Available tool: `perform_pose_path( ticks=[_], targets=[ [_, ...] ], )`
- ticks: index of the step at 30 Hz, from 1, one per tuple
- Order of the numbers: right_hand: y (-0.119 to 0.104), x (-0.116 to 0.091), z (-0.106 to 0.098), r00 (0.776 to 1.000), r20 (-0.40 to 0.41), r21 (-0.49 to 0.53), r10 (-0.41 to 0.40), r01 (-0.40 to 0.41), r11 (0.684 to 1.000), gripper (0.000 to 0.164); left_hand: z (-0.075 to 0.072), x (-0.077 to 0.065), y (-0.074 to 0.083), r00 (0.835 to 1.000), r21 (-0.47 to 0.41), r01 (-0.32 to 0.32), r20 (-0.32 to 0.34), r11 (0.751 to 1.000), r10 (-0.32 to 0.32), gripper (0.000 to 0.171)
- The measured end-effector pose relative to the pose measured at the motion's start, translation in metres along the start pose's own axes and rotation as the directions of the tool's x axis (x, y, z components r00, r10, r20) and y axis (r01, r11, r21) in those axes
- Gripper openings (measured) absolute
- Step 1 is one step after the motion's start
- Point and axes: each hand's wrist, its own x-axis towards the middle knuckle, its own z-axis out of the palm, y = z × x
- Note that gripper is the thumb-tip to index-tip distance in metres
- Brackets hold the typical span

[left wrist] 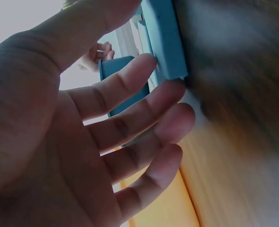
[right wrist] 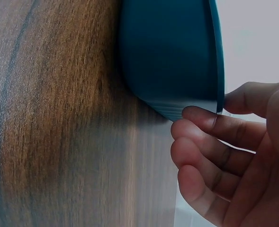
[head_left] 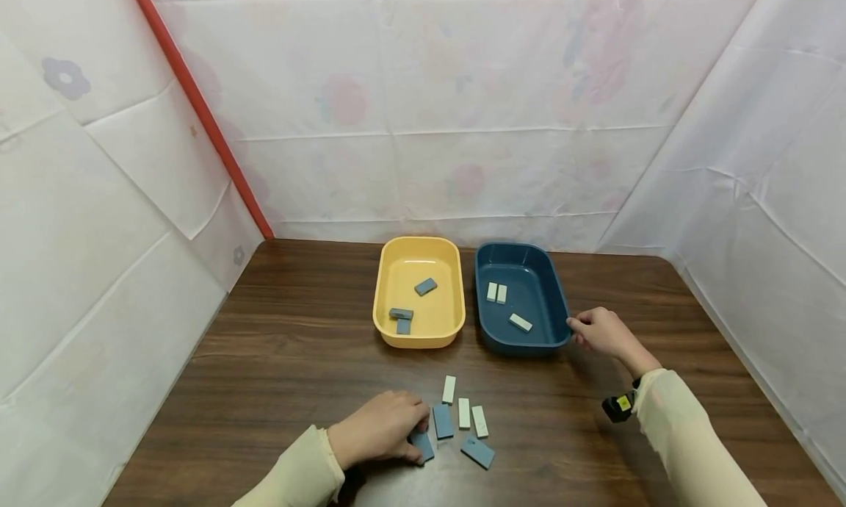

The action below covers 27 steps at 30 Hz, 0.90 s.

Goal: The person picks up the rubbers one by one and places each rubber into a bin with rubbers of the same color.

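My left hand (head_left: 382, 430) is low over the table and pinches a blue-grey rectangular block (head_left: 423, 447) between thumb and fingertips. In the left wrist view this block (left wrist: 165, 40) lies flat near the thumb and index finger. Two more blue-grey blocks, a near one (head_left: 478, 452) and one beside my fingers (head_left: 443, 422), lie on the table with three slim white blocks (head_left: 464, 414). My right hand (head_left: 603, 332) pinches the near right corner of a dark blue bin (head_left: 485, 323); in the right wrist view, thumb and index finger grip its rim (right wrist: 220, 71).
Three white blocks (head_left: 521, 322) lie inside the blue bin. To its left stands a yellow bin (head_left: 436, 336) with three blue-grey blocks (head_left: 426, 286) in it. White patterned sheets (head_left: 423, 125) enclose the brown wooden table (head_left: 284, 353) at the back and sides.
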Motion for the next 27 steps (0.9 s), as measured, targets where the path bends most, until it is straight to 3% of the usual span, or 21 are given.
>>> perform_pose_path(
  ticks=[12,19,27],
  targets=[
    [-0.0003,-0.0007,0.0005,1.0,-0.005,0.003,-0.002,0.002,1.0,0.04,-0.0002,0.0016,0.0069,1.0,0.066,-0.023,0.013,0.998,0.022,0.039],
    [0.0013,-0.0011,0.002,1.0,0.0,0.009,0.011,-0.011,1.0,0.04,0.0005,0.0013,0.0072,1.0,0.043,-0.016,0.026,0.999,0.015,0.038],
    [0.0033,0.0004,0.0019,1.0,-0.004,0.008,0.012,-0.012,1.0,0.043,-0.0034,0.001,0.0072,0.999,0.07,0.025,-0.03,0.997,-0.023,0.04]
  ],
)
